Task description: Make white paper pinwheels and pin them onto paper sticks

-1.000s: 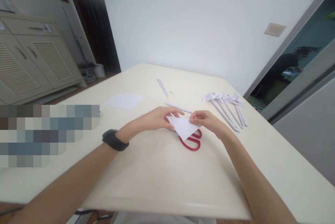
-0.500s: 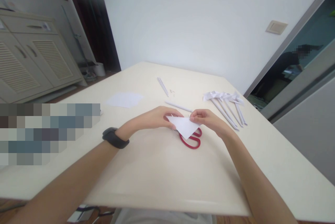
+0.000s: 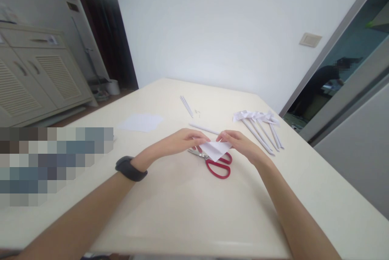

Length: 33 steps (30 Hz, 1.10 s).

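Holding a small folded piece of white paper (image 3: 215,149) between them, the left hand (image 3: 182,141) and the right hand (image 3: 240,143) meet just above the cream table top (image 3: 182,211). The left hand pinches the left edge of the paper with its fingertips closed on it, and the right hand pinches the right edge in the same way — so both hands are clamped on the same paper. The paper has a pointed lower corner and it hangs over the red-handled scissors (image 3: 214,163), which lie flat on the table directly under the hands, with the metal blades pointing to the left. I cannot tell if the paper touches the scissors.

On the left wrist sits a black wristband (image 3: 130,169).

Further back, near the fingers, lies 1 thin rolled white paper stick (image 3: 203,129), and behind it 2 more thin white sticks (image 3: 186,106) lie close together. To the right, well apart from the hands, there is a group of white paper pinwheels on paper sticks (image 3: 261,124) — their heads are bundled together. On the left side of the table lies a flat white paper sheet (image 3: 140,122).
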Each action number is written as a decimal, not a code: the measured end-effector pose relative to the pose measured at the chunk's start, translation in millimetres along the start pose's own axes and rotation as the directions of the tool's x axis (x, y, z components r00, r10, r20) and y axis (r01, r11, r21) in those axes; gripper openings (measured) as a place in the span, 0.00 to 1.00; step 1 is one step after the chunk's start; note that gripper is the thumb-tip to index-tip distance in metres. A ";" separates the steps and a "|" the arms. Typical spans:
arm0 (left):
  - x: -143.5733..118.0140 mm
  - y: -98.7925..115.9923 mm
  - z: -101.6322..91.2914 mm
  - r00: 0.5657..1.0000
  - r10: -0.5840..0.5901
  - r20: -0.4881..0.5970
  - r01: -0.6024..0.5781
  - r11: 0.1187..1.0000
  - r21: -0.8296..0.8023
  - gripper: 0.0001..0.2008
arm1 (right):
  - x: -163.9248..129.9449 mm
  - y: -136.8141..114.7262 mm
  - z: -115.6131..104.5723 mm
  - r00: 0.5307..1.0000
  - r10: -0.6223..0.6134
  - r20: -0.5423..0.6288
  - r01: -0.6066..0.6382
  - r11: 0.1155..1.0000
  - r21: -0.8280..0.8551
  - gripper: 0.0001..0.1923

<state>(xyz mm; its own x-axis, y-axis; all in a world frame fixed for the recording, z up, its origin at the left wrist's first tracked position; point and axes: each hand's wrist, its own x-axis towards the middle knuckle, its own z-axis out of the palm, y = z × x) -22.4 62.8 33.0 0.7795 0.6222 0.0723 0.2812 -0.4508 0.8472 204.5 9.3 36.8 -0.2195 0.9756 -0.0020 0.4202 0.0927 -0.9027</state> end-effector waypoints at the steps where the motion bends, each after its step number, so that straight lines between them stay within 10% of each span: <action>1: 0.7 -1.0 -0.4 0.999 0.000 -0.036 0.000 1.000 0.003 0.19 | -0.4 -1.0 0.3 1.000 -0.021 0.008 0.021 1.000 0.022 0.21; 10: 2.3 -4.9 -3.3 0.985 -0.011 -0.174 0.021 0.998 0.060 0.18 | -2.4 -2.2 1.3 0.974 -0.122 0.190 0.130 0.991 -0.033 0.19; 23: -0.8 4.1 1.1 0.971 -0.010 -0.238 0.041 0.991 0.126 0.16 | -2.3 0.9 14.7 0.994 -0.057 0.091 0.057 0.998 -0.002 0.12; 33: 3.6 0.3 21.9 0.927 -0.184 -0.327 0.050 0.925 -0.377 0.23 | 4.6 6.5 27.9 0.996 -0.017 -0.085 0.019 0.999 0.028 0.15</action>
<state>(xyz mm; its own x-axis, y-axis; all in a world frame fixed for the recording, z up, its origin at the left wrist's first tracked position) -7.3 50.9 22.0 0.4877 0.8690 0.0838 0.0882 -0.1445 0.9856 181.7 8.9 18.9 -0.1512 0.9873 0.0494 0.3911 0.1056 -0.9142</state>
